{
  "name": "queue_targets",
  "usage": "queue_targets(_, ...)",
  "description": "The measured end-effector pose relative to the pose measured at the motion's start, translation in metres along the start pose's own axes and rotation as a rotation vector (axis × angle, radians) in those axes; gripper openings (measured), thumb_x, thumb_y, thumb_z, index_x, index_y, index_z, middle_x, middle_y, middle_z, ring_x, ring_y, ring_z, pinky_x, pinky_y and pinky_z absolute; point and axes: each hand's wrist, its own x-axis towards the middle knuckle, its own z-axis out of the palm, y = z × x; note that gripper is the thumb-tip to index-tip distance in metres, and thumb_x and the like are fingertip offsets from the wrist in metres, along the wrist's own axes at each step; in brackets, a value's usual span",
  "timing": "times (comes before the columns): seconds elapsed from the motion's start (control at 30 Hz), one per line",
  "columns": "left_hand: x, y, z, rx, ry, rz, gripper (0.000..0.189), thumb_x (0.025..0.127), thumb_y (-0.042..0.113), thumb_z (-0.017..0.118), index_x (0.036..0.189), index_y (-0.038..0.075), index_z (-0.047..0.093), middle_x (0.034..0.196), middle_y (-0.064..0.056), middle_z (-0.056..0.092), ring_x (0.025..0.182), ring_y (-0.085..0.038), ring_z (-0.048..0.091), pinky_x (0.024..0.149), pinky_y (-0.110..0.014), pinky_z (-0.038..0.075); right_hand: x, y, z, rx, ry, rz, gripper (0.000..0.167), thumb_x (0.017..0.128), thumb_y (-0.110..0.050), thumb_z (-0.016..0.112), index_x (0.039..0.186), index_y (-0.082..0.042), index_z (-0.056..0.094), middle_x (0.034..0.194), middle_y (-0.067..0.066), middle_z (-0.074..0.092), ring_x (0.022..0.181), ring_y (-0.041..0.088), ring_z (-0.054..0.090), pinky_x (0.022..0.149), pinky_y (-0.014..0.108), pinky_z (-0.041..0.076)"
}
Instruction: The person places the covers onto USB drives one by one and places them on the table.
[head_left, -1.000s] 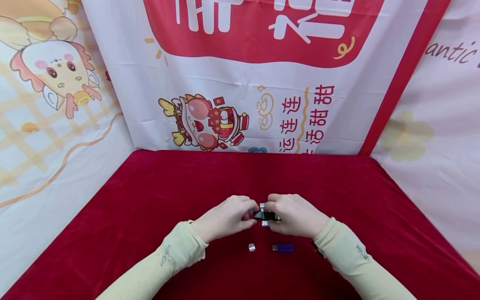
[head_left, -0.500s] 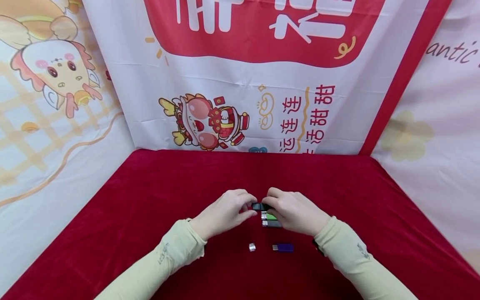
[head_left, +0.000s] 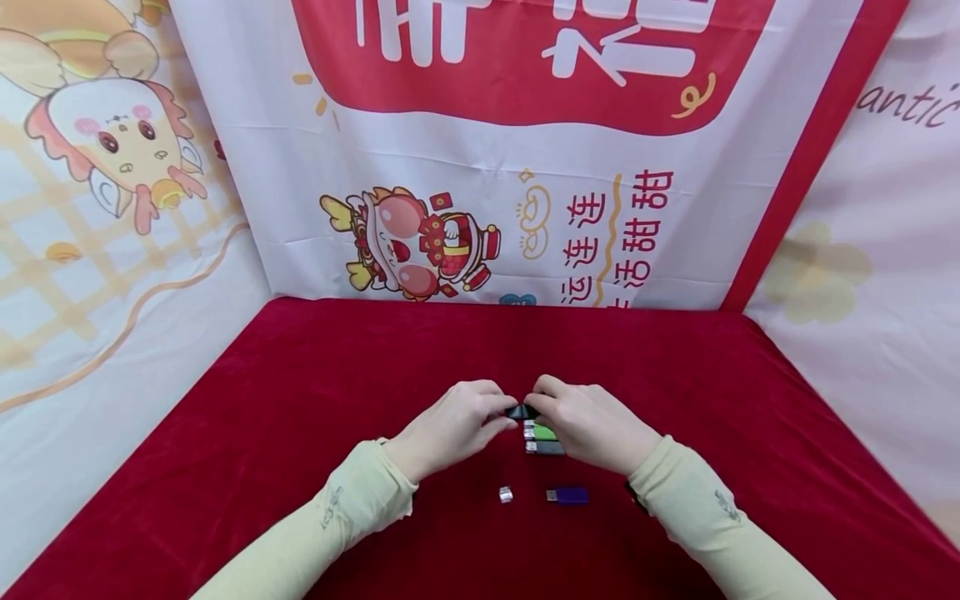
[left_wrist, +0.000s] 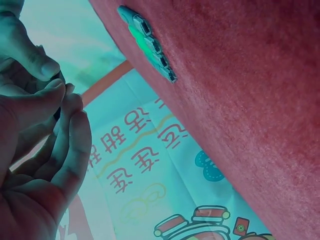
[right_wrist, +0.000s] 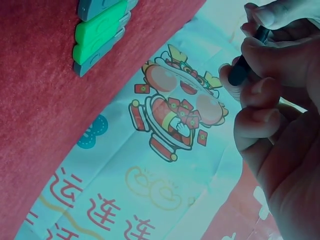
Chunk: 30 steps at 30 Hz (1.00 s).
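Note:
Both hands meet above the red cloth, with a black USB flash drive [head_left: 517, 412] between them. My left hand [head_left: 457, 423] pinches its left end. The fingers and thumb of my right hand [head_left: 588, 423] grip the right end; in the right wrist view the black stick [right_wrist: 242, 69] shows between the fingertips. Part of it is hidden by the fingers. Just below the right hand lie a green flash drive [head_left: 543, 433] and a grey flash drive [head_left: 550, 448], metal plugs facing left. The right wrist view shows several drives side by side, including a green one [right_wrist: 102, 25].
Nearer the body, a purple flash drive [head_left: 572, 496] lies with its plug pointing left. To its left is a small silvery piece [head_left: 506, 494]. The red cloth [head_left: 360, 358] covers the table, and a printed white banner [head_left: 300, 208] hangs behind its far edge.
Both hands have moved slightly away from the body with the black flash drive, uncovering the green and grey drives below. Over the last half second they have hardly moved.

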Motion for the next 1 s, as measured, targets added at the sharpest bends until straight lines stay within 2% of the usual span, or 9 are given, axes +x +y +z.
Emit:
queue_targets(0.27,0.0011,0.0019,-0.0001,-0.013,-0.015,-0.044,0.024,0.085,0.008,0.078,0.107,0.004,0.072,0.093,-0.003,0.065,0.079,-0.010,0.059,0.073,-0.017,0.050,-0.0015,0.0017,-0.0001,0.069,0.025,0.025,0.014,0.084,-0.006,0.076,0.095,-0.008,0.067,0.087,-0.001,0.054,0.060,0.004,0.052,0.053,0.018,0.047)
queue_targets(0.53,0.0005,0.0022,0.0011,-0.013,-0.025,-0.069,0.024,0.085,0.008,0.078,0.108,0.005,0.071,0.093,-0.002,0.064,0.078,-0.009,0.057,0.072,-0.018,0.049,-0.0022,0.0033,-0.0001,0.091,0.010,0.040,0.016,0.081,-0.012,0.079,0.093,-0.009,0.069,0.084,-0.001,0.054,0.058,0.003,0.048,0.052,0.017,0.046)
queue_targets(0.83,0.0001,0.0034,0.0004,-0.008,-0.018,-0.069,0.022,0.086,0.008,0.077,0.106,0.005,0.071,0.092,-0.002,0.064,0.078,-0.009,0.057,0.072,-0.017,0.049,-0.0012,0.0021,-0.0015,0.082,0.025,0.019,0.015,0.081,-0.012,0.079,0.090,-0.010,0.068,0.083,-0.003,0.052,0.057,0.003,0.047,0.051,0.017,0.044)
queue_targets(1.0,0.0000,0.0033,0.0025,-0.002,-0.062,-0.055,0.019,0.087,0.009,0.077,0.105,0.005,0.072,0.090,-0.001,0.064,0.077,-0.010,0.057,0.071,-0.018,0.048,-0.0013,0.0013,-0.0007,0.095,-0.011,0.043,0.013,0.079,-0.014,0.081,0.087,-0.011,0.070,0.079,-0.002,0.055,0.056,0.003,0.048,0.052,0.018,0.046)
